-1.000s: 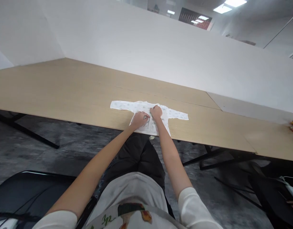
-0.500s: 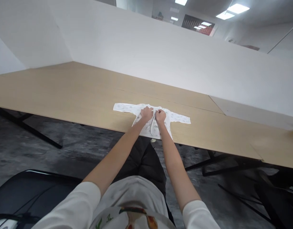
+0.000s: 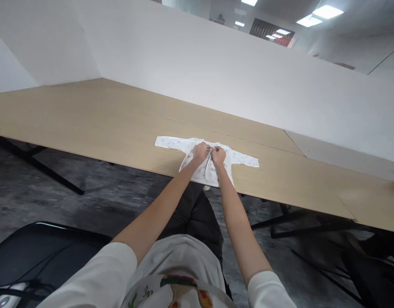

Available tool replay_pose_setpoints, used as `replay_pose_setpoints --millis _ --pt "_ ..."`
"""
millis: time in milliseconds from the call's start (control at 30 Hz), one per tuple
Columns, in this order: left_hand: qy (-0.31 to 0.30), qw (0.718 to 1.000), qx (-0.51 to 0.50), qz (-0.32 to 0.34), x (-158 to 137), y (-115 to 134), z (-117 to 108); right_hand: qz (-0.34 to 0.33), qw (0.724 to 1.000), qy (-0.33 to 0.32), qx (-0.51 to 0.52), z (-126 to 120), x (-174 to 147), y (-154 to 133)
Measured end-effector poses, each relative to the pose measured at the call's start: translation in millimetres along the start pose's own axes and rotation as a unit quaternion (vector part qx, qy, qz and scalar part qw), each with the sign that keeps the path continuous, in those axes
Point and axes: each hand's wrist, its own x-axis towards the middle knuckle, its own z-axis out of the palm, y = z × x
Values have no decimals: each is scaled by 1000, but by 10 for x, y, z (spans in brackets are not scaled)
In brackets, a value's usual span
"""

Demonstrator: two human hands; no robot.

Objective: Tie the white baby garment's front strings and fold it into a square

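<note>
A small white baby shirt [image 3: 193, 171] with a faint print lies flat on the table, both sleeves spread out to the sides. Its front edges meet below the neckline, and the hem reaches the table's near edge. My left hand [image 3: 201, 151] is closed in a pinch at the upper front of the shirt. Close beside it, my right hand [image 3: 219, 155] pinches the same spot from the right. A thin white strip, seemingly a tie of the shirt, shows between the fingertips. The fingers partly hide it.
The long wooden table [image 3: 120, 124] runs across the view, with a white partition [image 3: 197, 72] behind it. A black chair [image 3: 49, 252] with cables and a white device [image 3: 9, 300] stands at lower left. Black table legs [image 3: 46, 169] show underneath.
My two hands have come closer together at the shirt's upper front, their fingertips now almost meeting. The shirt stays spread on the table; the view has shifted slightly.
</note>
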Motion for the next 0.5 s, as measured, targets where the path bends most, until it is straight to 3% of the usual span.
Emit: replay_pose_setpoints --millis 500 --pt "46 994 -101 -13 -54 -33 14 -19 999 -13 41 49 49 100"
